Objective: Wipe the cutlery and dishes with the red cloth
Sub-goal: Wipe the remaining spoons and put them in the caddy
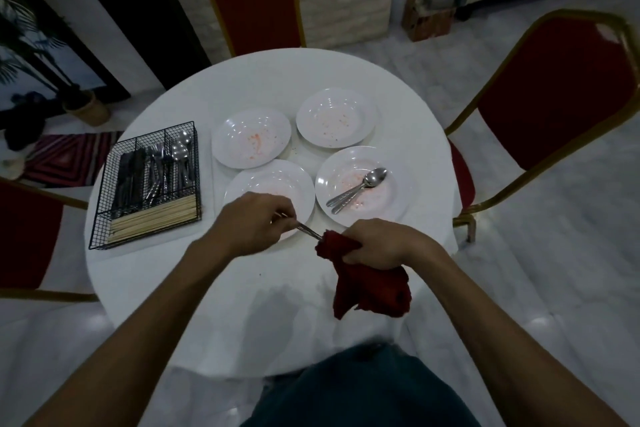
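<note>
Gripping the bunched red cloth (370,284) in curled fingers (349,255) of the right hand (379,241), above the tabletop (207,305) near its front edge. Pinching a piece of cutlery (309,231) by the handle with the left hand (252,222), working end buried in the cloth. Judged early in the job: wiping one piece only. Left to do, by the look: two spoons (360,185) lying in the near-right plate (398,204), plus all four plates, three showing reddish smears. Cannot tell whether cutlery in the wire basket (145,239) counts as wiped.

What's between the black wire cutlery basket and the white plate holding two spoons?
In the head view, another round white plate sits there, the left hand over its near edge.
</note>
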A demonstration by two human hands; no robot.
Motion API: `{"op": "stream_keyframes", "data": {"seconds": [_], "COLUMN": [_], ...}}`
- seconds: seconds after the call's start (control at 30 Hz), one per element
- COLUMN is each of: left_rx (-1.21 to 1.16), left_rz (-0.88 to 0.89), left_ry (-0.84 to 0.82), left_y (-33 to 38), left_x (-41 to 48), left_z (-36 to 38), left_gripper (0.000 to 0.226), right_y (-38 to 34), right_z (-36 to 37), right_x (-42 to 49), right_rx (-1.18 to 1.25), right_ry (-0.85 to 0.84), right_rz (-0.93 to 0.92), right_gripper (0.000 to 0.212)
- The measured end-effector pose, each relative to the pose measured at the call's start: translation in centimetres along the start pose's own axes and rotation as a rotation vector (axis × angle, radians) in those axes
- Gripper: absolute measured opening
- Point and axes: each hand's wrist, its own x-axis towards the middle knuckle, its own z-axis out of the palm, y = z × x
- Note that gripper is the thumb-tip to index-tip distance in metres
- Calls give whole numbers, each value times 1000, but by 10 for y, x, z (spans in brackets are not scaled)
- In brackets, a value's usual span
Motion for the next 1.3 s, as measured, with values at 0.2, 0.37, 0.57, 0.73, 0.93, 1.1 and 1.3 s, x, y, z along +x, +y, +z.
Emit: {"op": "stream_keyframes", "data": {"seconds": [0.2,0.37,0.57,0.73,0.93,1.1,1.3], "left_rx": [-138,-435,-701,-465,-430,-354,-649], "left_rz": [117,-6,-51,1,-137,-174,-335], "left_ry": [-96,-128,-207,-225,176,289,495], "left_y": [6,11,74,65,41,51,5], "left_x": [9,-13,-29,-25,-14,-1,9], "left_z": [-29,-12,35,33,3,19,-8], "left_gripper": [10,20,9,12,25,13,16], "right_y": [-3,10,-9,-15,-25,-47,-44], "right_z": [-4,-3,20,22,23,29,39], "right_x": [-8,-16,14,13,6,5,5], "right_rx": [233,1141,1823,1690,1334,1173,1202], "right_ry": [162,584,812,734,554,383,345], "right_rz": [-82,11,171,138,89,-1,-16], "right_gripper": [19,9,23,26,24,23,28]}}
